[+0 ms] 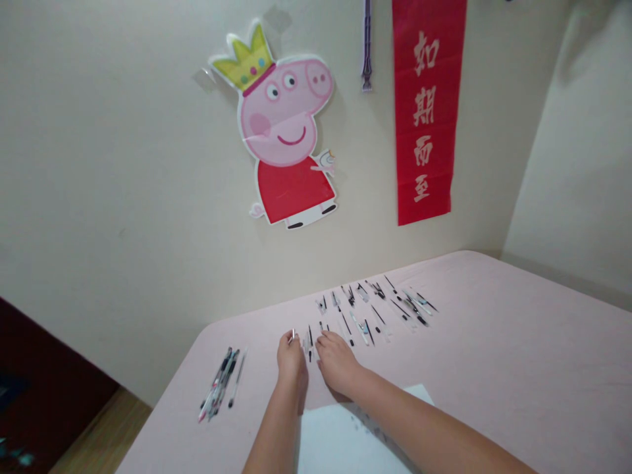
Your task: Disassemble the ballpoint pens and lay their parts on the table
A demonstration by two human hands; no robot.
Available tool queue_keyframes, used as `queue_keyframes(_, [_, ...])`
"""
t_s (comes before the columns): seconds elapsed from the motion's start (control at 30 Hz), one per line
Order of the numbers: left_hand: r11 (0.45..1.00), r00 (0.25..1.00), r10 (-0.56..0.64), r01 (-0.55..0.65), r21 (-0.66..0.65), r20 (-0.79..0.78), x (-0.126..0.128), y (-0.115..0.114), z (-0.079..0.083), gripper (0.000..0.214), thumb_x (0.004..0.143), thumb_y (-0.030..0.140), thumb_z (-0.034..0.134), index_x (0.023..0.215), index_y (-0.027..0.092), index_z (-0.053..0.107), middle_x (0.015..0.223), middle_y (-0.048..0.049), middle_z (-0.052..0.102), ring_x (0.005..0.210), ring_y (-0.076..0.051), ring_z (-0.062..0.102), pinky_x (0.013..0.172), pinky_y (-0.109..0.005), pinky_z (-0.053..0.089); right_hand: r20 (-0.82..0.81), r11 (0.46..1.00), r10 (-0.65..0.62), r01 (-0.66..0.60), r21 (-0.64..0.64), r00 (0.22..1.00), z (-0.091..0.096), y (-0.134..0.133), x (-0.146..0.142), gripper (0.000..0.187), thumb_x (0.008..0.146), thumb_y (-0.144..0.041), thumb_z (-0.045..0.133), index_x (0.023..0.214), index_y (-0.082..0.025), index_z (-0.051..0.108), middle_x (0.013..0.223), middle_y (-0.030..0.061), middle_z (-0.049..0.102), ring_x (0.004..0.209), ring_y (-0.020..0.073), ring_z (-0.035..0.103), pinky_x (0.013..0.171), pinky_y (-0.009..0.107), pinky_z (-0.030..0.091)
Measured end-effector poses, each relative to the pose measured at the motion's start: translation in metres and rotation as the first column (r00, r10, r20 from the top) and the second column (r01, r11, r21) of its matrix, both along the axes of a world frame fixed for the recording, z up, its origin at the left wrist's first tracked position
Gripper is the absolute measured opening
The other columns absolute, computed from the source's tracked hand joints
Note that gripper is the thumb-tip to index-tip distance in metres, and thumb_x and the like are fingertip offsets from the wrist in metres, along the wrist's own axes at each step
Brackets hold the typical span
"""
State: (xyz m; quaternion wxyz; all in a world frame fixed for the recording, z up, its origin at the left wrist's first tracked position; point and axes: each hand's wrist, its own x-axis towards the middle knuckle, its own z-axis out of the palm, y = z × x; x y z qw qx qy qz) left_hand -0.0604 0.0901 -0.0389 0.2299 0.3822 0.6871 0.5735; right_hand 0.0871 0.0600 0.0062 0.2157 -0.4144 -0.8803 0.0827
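Note:
My left hand (291, 359) rests on the pink table (494, 368) with its fingers pinched on a small clear pen part at the fingertips. My right hand (336, 361) lies just to its right, fingers curled down onto the table beside a black pen piece (310, 339); what it holds, if anything, is hidden. Past both hands, several taken-apart pen parts (375, 309) lie in a row toward the wall. A small bunch of whole pens (222, 385) lies to the left of my left hand.
A white sheet of paper (336, 441) lies under my forearms near the table's front. The table stands in a corner against a cream wall with a cartoon pig cutout (289, 131) and a red banner (427, 112). Dark floor shows at the left.

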Motion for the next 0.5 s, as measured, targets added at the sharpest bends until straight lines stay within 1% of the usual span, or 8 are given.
queue_keyframes(0.07, [1.000,0.999,0.003,-0.004,-0.018,-0.054,-0.006,0.001,-0.001,0.026,0.076,0.014,0.052,0.101,0.012,0.060,0.105,-0.0133,0.065,0.101,-0.019,0.061,0.091,-0.031,0.044,-0.057,0.999,-0.006,0.003,-0.046,0.998,0.004,-0.011,0.006,0.035,0.082,-0.018,0.053,0.114,-0.006,0.062,0.118,0.0159,0.061,0.122,0.0256,0.045,0.110,0.036,0.025])
queue_keyframes(0.13, [0.999,0.993,0.003,-0.007,-0.031,-0.115,-0.011,0.002,-0.002,0.032,0.073,0.008,0.052,0.104,0.012,0.060,0.115,-0.0148,0.062,0.111,-0.020,0.056,0.099,-0.032,0.039,-0.121,0.994,-0.003,-0.010,-0.110,0.993,0.009,-0.026,0.011,0.040,0.081,-0.018,0.054,0.119,-0.007,0.060,0.124,0.0151,0.058,0.126,0.0266,0.041,0.111,0.037,0.025])
queue_keyframes(0.2, [0.999,0.986,-0.008,0.001,-0.040,-0.166,-0.013,0.003,-0.003,0.038,0.071,0.005,0.053,0.108,0.011,0.059,0.121,-0.0153,0.059,0.116,-0.021,0.053,0.103,-0.034,0.036,-0.182,0.982,0.002,-0.036,-0.185,0.983,0.011,-0.043,0.015,0.042,0.080,-0.017,0.052,0.121,-0.008,0.059,0.127,0.0133,0.057,0.127,0.0257,0.040,0.111,0.037,0.024])
queue_keyframes(0.33, [0.998,0.973,-0.049,0.038,-0.053,-0.228,-0.009,0.007,-0.004,0.041,0.073,0.006,0.052,0.113,0.013,0.056,0.124,-0.0148,0.057,0.115,-0.020,0.055,0.101,-0.034,0.040,-0.287,0.964,0.037,-0.109,-0.241,0.957,0.010,-0.071,0.019,0.043,0.080,-0.015,0.049,0.122,-0.009,0.058,0.128,0.0113,0.057,0.128,0.0244,0.039,0.112,0.035,0.023])
queue_keyframes(0.4, [0.997,0.967,-0.065,0.053,-0.054,-0.248,-0.007,0.008,-0.003,0.041,0.075,0.008,0.051,0.115,0.012,0.055,0.124,-0.0155,0.056,0.113,-0.020,0.056,0.098,-0.032,0.043,-0.315,0.958,0.060,-0.144,-0.250,0.947,0.006,-0.077,0.020,0.042,0.080,-0.014,0.048,0.120,-0.010,0.059,0.126,0.0105,0.057,0.127,0.0242,0.039,0.112,0.034,0.024])
queue_keyframes(0.5, [0.996,0.957,-0.076,0.061,-0.059,-0.279,-0.008,0.006,0.000,0.039,0.077,0.014,0.051,0.116,0.011,0.055,0.122,-0.0159,0.057,0.113,-0.020,0.056,0.097,-0.033,0.043,-0.342,0.952,0.082,-0.176,-0.252,0.936,-0.004,-0.079,0.019,0.041,0.077,-0.012,0.048,0.116,-0.011,0.062,0.123,0.0104,0.059,0.125,0.0236,0.041,0.111,0.033,0.025])
